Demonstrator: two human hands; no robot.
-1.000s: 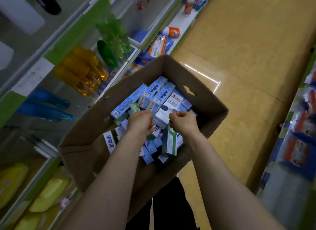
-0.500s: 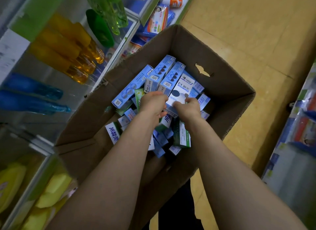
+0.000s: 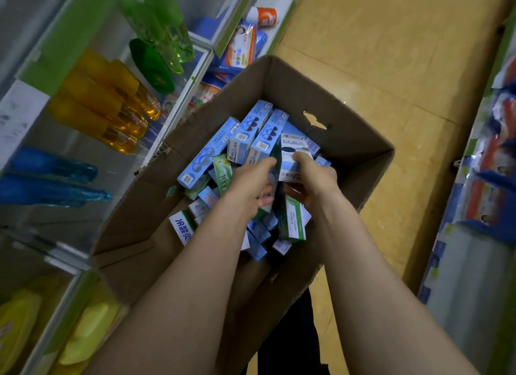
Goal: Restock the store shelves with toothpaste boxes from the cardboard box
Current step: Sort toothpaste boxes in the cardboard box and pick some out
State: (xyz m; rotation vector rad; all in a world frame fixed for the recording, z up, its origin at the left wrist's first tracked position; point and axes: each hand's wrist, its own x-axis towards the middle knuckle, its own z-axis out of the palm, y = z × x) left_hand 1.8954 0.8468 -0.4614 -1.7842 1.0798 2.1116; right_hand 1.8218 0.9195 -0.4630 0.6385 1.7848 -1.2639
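Down in the cardboard box (image 3: pixel 357 148), gripping a white-and-blue toothpaste box (image 3: pixel 293 151) in the right hand (image 3: pixel 315 179), curling the left hand (image 3: pixel 248 185) alongside, its hold impossible to tell, likely gathering several for shelving.

Left hand (image 3: pixel 250 183) and right hand (image 3: pixel 314 176) fingers partly hidden among toothpaste boxes (image 3: pixel 247 136).

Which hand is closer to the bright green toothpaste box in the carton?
Left. The left hand sits just beside the green box; the right hand is beyond it, gripping a white box.
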